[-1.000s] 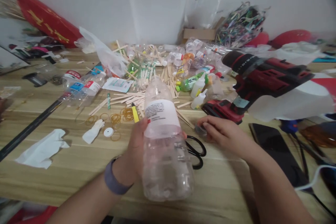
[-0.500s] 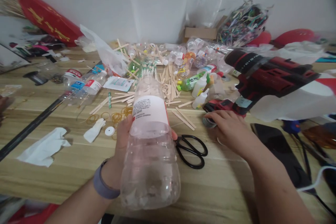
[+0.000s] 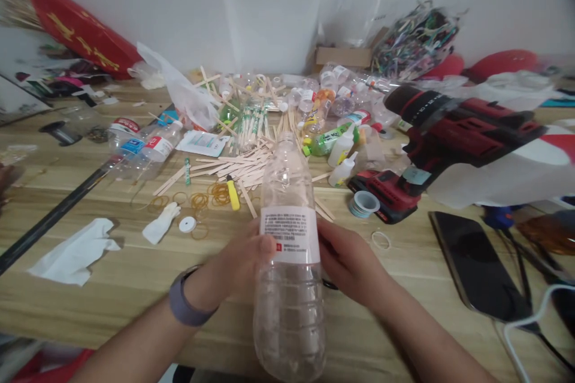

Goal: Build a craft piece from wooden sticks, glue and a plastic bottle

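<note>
A large clear plastic bottle [image 3: 290,311] with a white label stands in front of me, tilted with its neck away. My left hand [image 3: 240,254] is closed around its left side, thumb on the label. My right hand [image 3: 353,260] grips the right side at label height, its fingers partly hidden behind the bottle. Beneath my right hand shows a sliver of the black scissors handle [image 3: 331,284]. Right of the hands lie a small grey-blue roll [image 3: 365,204] and a pale rubber band [image 3: 381,240].
A red and black cordless drill [image 3: 449,125] stands at right, near a phone [image 3: 480,269]. Wooden sticks [image 3: 251,161], a yellow-handled tool [image 3: 232,192], rubber bands [image 3: 200,200], glue bottles [image 3: 342,170] and several plastic bottles lie ahead. Left are tissue [image 3: 78,251] and a black bar [image 3: 58,215].
My right hand has left the roll beside the drill and moved left onto the bottle. The bottle has shifted right and towards me in my left hand, now covering most of the scissors.
</note>
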Motion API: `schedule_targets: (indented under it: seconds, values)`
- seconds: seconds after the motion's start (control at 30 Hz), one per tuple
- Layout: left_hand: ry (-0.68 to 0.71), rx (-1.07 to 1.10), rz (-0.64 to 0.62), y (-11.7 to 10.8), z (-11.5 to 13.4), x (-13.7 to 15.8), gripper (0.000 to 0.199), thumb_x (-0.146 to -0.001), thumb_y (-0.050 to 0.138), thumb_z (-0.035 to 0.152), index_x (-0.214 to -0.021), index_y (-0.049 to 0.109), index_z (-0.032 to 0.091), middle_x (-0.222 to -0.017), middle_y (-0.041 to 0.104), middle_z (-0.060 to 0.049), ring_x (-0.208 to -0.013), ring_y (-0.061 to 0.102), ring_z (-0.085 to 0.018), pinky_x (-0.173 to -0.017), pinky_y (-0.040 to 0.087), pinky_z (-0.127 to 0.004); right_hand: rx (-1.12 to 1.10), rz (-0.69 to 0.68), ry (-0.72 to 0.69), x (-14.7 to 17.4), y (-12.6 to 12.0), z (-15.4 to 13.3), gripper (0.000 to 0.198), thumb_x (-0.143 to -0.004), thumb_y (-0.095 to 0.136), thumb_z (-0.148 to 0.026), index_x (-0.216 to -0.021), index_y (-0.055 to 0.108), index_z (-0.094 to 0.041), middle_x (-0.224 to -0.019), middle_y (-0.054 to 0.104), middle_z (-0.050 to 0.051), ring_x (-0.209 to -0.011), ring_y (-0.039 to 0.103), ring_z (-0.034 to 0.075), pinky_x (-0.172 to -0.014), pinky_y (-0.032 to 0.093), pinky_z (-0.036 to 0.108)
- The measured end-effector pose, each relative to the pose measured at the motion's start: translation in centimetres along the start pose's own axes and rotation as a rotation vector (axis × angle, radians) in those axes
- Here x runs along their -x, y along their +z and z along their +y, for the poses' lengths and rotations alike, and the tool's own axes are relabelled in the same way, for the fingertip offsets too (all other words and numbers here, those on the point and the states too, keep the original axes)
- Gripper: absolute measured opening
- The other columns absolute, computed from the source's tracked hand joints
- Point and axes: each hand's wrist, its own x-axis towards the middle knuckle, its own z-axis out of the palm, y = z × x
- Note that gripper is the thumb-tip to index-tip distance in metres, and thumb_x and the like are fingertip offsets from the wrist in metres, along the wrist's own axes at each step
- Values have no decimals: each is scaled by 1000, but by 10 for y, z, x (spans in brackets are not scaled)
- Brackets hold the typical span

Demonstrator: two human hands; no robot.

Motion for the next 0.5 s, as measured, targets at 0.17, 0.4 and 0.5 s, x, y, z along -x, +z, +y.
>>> schedule_targets:
  seconds: [0.17,0.4,0.5]
  values:
    - [37,-243,46,-14,0,3,51,-72,75,58,-98,72,15,-83,71,-2,-82,64,-20,-75,47,-28,188,54,17,0,-3,7,22,-93,48,-25,-80,65,-21,-73,68,4,-64,63,17,-54,43,26]
    - [-53,-281,58,-20,-10,2,56,-70,80,50,-113,61,19,-98,68,-4,-90,61,-21,-81,47,-33,-285,529,316,-8,-12,9,29,-89,60,-46,-76,65,-21,-52,50,-4,-46,45,11,-42,33,23]
    - [-69,-306,90,-20,-16,5,58,-72,80,48,-117,55,21,-99,64,-3,-89,59,-19,-80,47,-32,-478,749,306,-7,-6,11,25,-92,58,-43,-82,62,-21,-53,48,-6,-42,35,9,-39,27,21]
